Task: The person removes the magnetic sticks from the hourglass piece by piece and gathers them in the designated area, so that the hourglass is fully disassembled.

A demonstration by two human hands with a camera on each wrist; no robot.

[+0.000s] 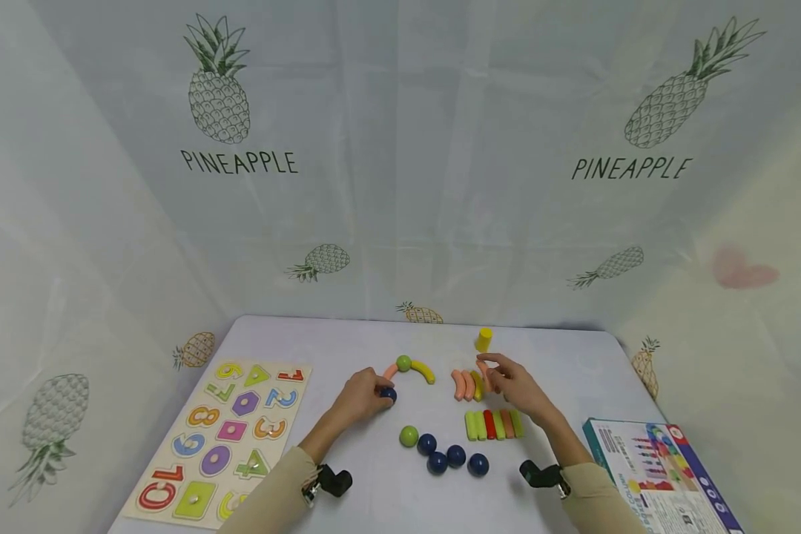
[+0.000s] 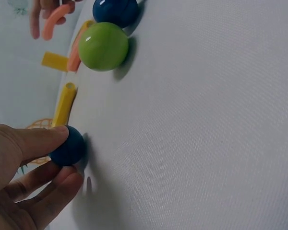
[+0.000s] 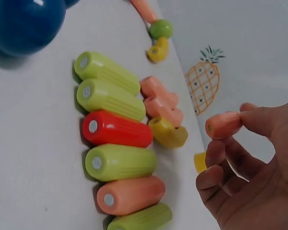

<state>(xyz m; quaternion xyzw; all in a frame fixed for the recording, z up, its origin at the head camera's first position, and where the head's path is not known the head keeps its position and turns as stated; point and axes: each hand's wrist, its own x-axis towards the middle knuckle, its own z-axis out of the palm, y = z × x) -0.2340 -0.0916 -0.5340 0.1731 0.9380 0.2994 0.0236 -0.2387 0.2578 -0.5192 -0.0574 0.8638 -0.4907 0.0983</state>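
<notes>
My left hand [image 1: 360,393] pinches a dark blue ball [image 2: 68,147] between thumb and fingers, close over the table. Just beyond it lies an arch made of a salmon curved rod [image 1: 390,371], a green ball [image 1: 403,363] and a yellow curved rod [image 1: 424,371]. My right hand [image 1: 515,384] holds another salmon curved rod [image 3: 223,125] in its fingertips, raised above the tabletop. Beside that hand, two salmon curved rods [image 1: 459,384] and a yellow curved rod [image 3: 168,132] lie side by side. Nearer stands a row of straight green, red and salmon rods [image 3: 117,129].
A loose green ball [image 1: 409,436] and several blue balls [image 1: 437,463] lie at the front middle. The yellow cylinder [image 1: 483,340] is near the back edge. A number puzzle board [image 1: 243,378] occupies the left side, a printed box [image 1: 667,475] the right. Pineapple-print curtain [image 1: 400,185] hangs behind.
</notes>
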